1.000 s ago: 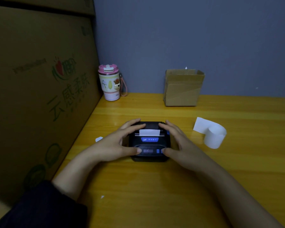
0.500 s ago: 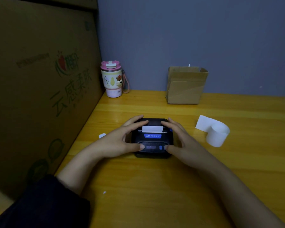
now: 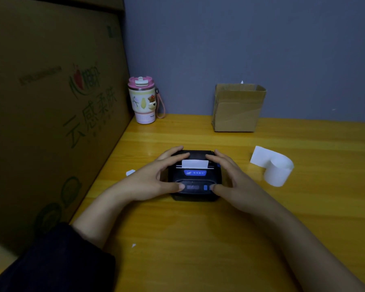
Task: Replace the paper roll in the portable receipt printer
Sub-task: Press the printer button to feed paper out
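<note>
Black receipt printer [image 3: 195,182] sits flat on the yellow wooden table [image 3: 198,239], lid down, a short white paper tab [image 3: 194,163] sticking up from the slot across its top. Left hand [image 3: 154,180] cups the printer's left side: fingers spread over the back edge, thumb laid on the front panel beside the small display. Right hand [image 3: 234,182] mirrors it on the printer's right side, fingers over the back corner, thumb tip at the blue button on the front. Both hands rest open around the body, pressing or steadying it; whether either truly grips is hard to say in this dim light. A loose paper roll [image 3: 277,171] stands on end well to the right of the printer, its free tail curling out toward the wall. A small brown cardboard box [image 3: 237,108], top open, stands behind the printer and a little to its right, against the grey wall. A pink-lidded tumbler [image 3: 142,100] with a cartoon print and a wrist strap stands behind the printer to its left, in the corner. A large printed carton [image 3: 51,112] walls off the table left of the printer. A small white scrap [image 3: 130,172] lies just left of the printer, beside the left hand. A dark sleeve [image 3: 57,262] covers the left forearm nearest the viewer.
</note>
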